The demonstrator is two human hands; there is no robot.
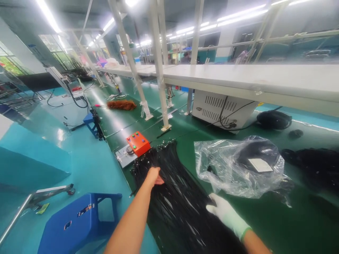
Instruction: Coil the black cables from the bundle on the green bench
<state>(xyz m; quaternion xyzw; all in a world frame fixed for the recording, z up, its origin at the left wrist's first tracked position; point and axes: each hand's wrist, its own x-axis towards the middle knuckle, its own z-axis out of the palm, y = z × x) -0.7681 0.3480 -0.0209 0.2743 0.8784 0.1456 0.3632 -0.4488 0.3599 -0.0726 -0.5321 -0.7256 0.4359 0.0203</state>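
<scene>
Cables (pixel 182 201) in the head view lie as a black spread starting just beside the red box (pixel 139 144). Nearer the box, the bare left hand (pixel 155 177) curls over them; the gloved right hand (pixel 225 211), farther from it, touches their edge. I cannot tell whether either grips. Light fingers would probably keep the strands parallel.
</scene>
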